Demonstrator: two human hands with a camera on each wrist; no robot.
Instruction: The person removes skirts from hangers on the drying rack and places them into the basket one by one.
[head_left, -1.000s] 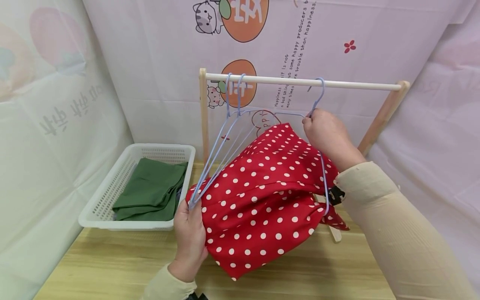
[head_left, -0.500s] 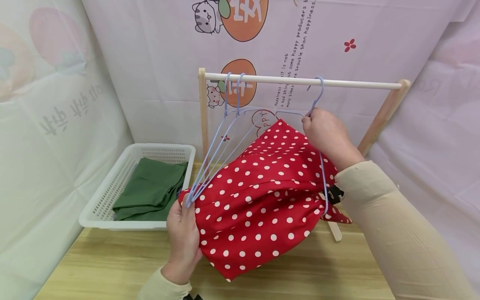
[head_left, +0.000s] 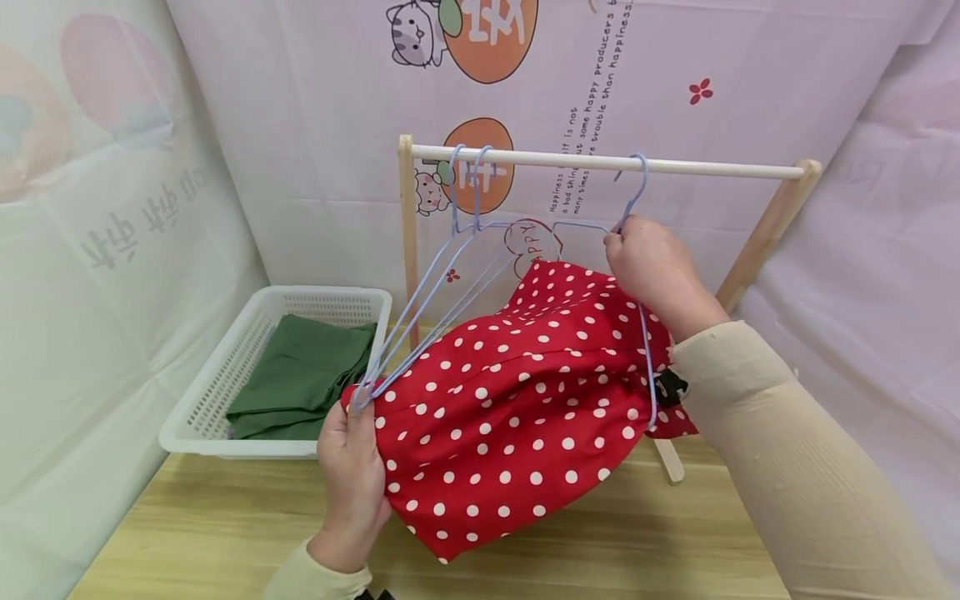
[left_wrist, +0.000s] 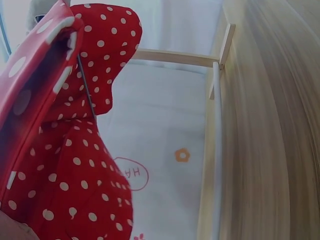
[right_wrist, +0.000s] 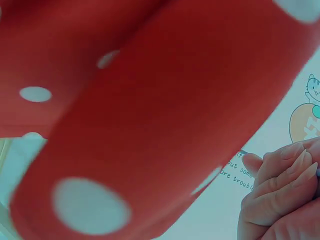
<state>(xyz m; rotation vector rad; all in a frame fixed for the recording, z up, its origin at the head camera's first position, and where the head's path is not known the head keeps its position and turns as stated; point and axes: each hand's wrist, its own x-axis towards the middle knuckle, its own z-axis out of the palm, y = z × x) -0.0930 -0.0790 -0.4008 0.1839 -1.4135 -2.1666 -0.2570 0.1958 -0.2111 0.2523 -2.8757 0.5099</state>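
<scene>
A red cloth with white polka dots (head_left: 510, 417) hangs over a light blue wire hanger (head_left: 649, 358), hooked on the rail. At the hanger's neck, just below the hook, my right hand (head_left: 656, 262) grips the wire; its curled fingers also show in the right wrist view. My left hand (head_left: 351, 475) pinches the cloth's left edge, thumb uppermost, where the wire ends of the hangers meet it. In the left wrist view the cloth (left_wrist: 75, 170) spreads beside a sliver of that hand (left_wrist: 15, 229). Folds hide much of the hanger's lower bar.
Two more blue hangers (head_left: 453, 200) hang at the left of the white rail (head_left: 555, 160), their wires drawn toward my left hand. A white basket (head_left: 202, 392) with folded green cloth (head_left: 300, 375) stands left on the wooden table (head_left: 225, 517). Printed curtains surround the rack.
My left hand has moved to the left, drawing the cloth's left edge and the hanger wires with it. The cloth's upper corner has dropped and shifted left. My right hand stays at the hanger's neck.
</scene>
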